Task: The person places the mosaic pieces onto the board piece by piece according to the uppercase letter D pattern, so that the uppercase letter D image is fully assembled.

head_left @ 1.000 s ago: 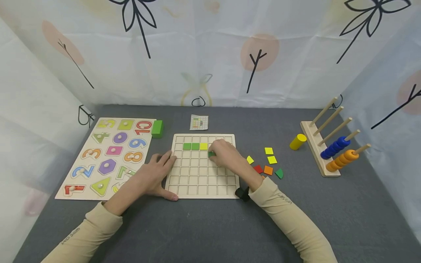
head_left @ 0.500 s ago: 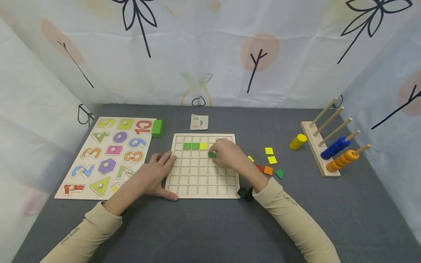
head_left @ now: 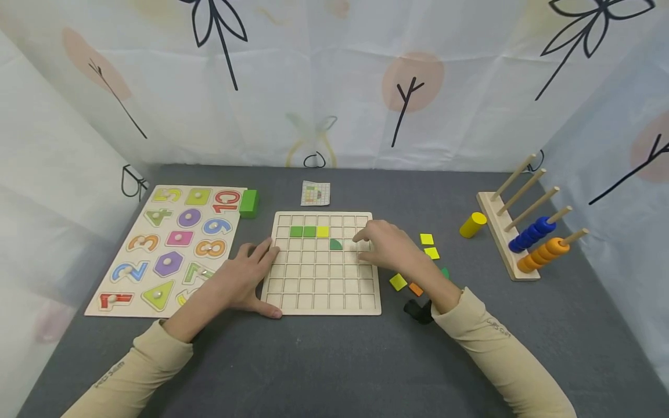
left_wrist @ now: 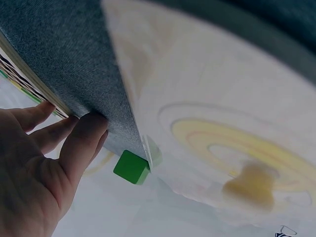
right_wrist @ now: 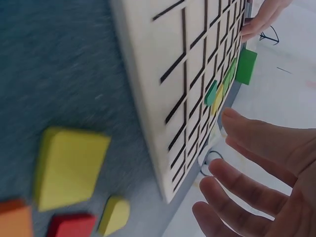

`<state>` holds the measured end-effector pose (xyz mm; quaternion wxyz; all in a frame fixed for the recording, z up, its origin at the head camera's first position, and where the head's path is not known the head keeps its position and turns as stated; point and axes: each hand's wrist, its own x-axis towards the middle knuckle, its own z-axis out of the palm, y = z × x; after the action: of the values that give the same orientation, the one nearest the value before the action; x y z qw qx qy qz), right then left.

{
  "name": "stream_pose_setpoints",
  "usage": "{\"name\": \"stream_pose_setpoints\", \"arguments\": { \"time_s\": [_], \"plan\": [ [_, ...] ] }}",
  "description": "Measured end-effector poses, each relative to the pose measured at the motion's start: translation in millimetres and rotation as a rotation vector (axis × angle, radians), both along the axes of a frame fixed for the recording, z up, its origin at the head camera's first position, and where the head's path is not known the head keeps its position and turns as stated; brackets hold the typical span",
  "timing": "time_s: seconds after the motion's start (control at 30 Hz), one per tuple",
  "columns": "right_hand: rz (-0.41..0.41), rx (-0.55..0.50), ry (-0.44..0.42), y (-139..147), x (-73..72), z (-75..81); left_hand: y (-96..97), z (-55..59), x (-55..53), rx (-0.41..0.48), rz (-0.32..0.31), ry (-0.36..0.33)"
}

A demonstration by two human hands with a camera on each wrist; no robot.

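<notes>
A wooden grid board lies flat at the middle of the table. In one row sit two green square tiles and a yellow square tile. Just below and to the right of the yellow one is a green quarter-round tile. My left hand rests against the board's left edge, its fingers and thumb spread and fairly straight. My right hand is over the board's right edge, fingers loosely bent and apart. The right wrist view shows nothing between those fingers.
Loose yellow, orange and red tiles lie right of the board. A number puzzle and green block stand left. A pattern card lies behind. Farther right are a yellow cylinder and a peg stacker.
My right hand has let go of the green quarter-round tile and drawn back to the right, leaving the tile on the board. The left hand stays at the board's edge.
</notes>
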<state>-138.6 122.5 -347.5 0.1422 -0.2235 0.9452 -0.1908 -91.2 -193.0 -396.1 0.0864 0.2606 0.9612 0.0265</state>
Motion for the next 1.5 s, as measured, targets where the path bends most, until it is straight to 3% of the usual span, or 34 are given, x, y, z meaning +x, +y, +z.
{"name": "stream_pose_setpoints", "arguments": {
  "time_s": [0.23, 0.47, 0.63, 0.87, 1.5],
  "plan": [
    [0.009, 0.032, 0.029, 23.4, 8.8, -4.4, -0.4, -1.2, -0.3, -0.004, 0.009, -0.006],
    [-0.048, 0.036, -0.020, 45.3, 17.5, -7.6, 0.4, -1.0, -0.5, -0.003, 0.010, -0.009],
    [-0.047, 0.049, 0.003, 60.0, 23.0, -9.2, 0.5, -1.1, -0.7, -0.008, 0.009, -0.008],
    [-0.038, -0.002, -0.040, 74.6, 26.0, -13.5, -0.1, -1.7, -0.4, -0.007, 0.006, -0.004],
    [-0.068, -0.012, -0.014, 78.4, 23.7, -26.9, -0.5, -2.0, -0.1, -0.002, 0.002, 0.001]
  ]
}}
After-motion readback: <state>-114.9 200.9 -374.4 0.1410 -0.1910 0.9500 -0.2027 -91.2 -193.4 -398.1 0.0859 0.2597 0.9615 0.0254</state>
